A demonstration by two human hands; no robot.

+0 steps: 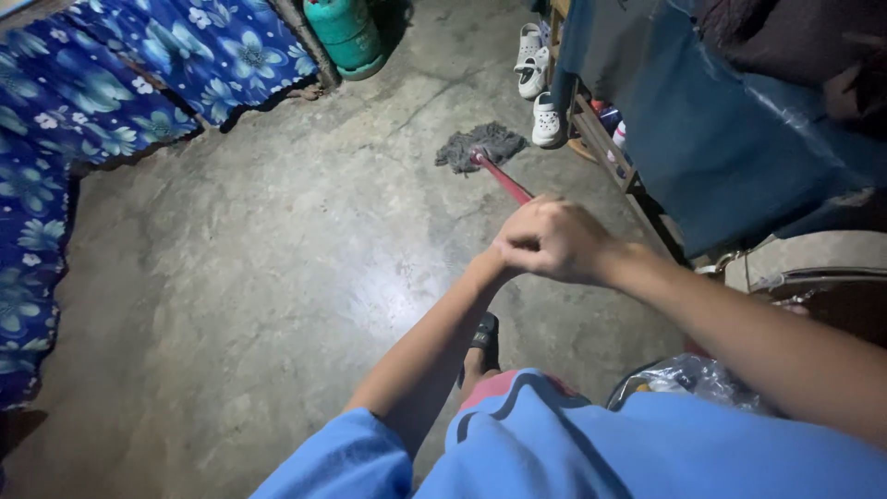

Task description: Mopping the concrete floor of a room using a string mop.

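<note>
A mop with a red handle (504,177) and a grey string head (480,145) rests on the concrete floor (259,268) ahead of me. My right hand (554,238) is closed around the near end of the handle. My left hand (490,266) sits just under it, mostly hidden by the right hand, and seems to grip the same handle. The mop head lies flat on the floor near a pair of white shoes (545,120). My foot in a dark sandal (482,334) shows below my arms.
Blue flowered cloth (83,102) hangs along the left and back. A green gas cylinder (346,32) stands at the back. A blue-draped wooden frame (702,120) with more white shoes (529,60) lines the right side. A clear plastic bag (693,377) lies by my right arm.
</note>
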